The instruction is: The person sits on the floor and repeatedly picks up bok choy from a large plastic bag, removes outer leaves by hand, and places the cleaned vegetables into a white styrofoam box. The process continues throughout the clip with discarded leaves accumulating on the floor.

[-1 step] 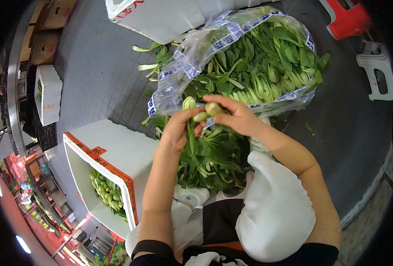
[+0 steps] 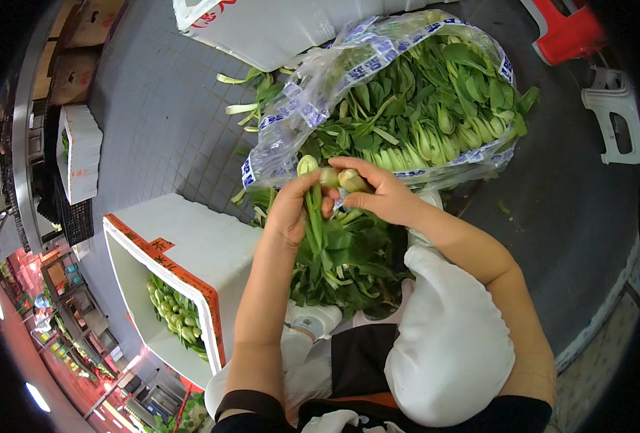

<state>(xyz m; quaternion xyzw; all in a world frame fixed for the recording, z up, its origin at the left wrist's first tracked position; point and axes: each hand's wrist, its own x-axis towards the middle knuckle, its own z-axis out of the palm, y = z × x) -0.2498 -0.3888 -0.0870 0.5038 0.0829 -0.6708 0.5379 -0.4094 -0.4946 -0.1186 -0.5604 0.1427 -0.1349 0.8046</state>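
My left hand is closed round a bok choy, its pale base up and its leaves hanging down. Beside it my right hand grips another bok choy by its whitish base between thumb and fingers. A further pale stalk, blurred, lies between the two hands. Below them is a heap of leafy greens between my feet. Just beyond the hands, a clear plastic bag with blue-and-white print lies open, full of bok choy.
On the left a white foam box with orange tape lies tipped on its side, several bok choy inside. Another foam box stands behind the bag. At the far right are a red stool and a white stool. Loose stalks lie left of the bag.
The pale stalk between my hands has shifted up slightly and turned. Both hands stay nearly in place, still holding bok choy.
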